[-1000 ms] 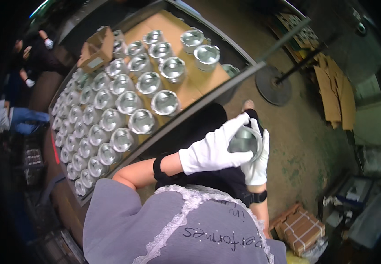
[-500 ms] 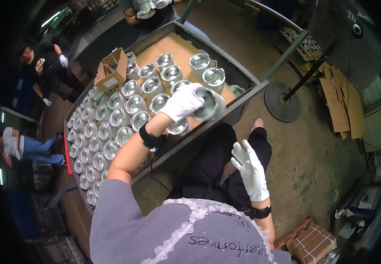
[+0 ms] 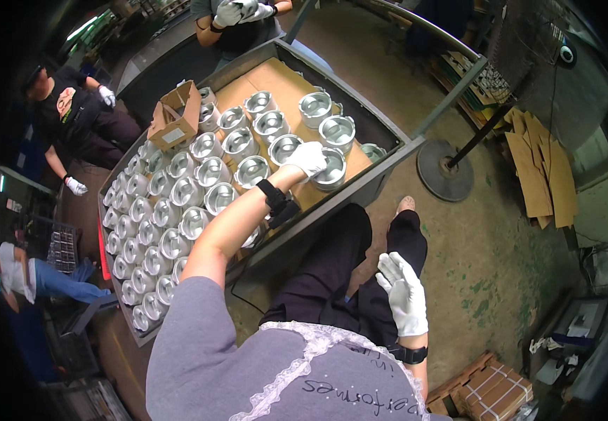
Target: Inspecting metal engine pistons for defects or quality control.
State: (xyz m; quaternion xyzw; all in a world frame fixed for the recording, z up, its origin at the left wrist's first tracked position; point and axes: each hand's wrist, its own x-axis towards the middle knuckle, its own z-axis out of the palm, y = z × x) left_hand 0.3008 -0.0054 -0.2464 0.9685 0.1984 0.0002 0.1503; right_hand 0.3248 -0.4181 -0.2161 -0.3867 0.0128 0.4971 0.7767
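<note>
My left hand (image 3: pixel 309 160), in a white glove, reaches over the cart with its fingers closed at the rim of a silver metal piston (image 3: pixel 332 173). That piston stands near the cart's right edge, and its near-left rim is partly hidden by the glove. Right beside it are another piston (image 3: pixel 337 131) behind and one more (image 3: pixel 285 147) to the left. Over my lap, my right hand (image 3: pixel 404 295), gloved too, is held out open and holds nothing; its fingers are stretched.
Many pistons (image 3: pixel 156 228) stand in rows on cardboard in the metal cart (image 3: pixel 388 165). Among them sits an open carton (image 3: pixel 176 116). A person with gloved hands (image 3: pixel 237 12) stands behind the cart; others are at left. A round stand base (image 3: pixel 444 170) and cardboard sheets (image 3: pixel 541 168) are at right.
The piston in my left hand was blurred and tilted above the cart; now it stands upright among the others. My right hand stays open, slightly lower.
</note>
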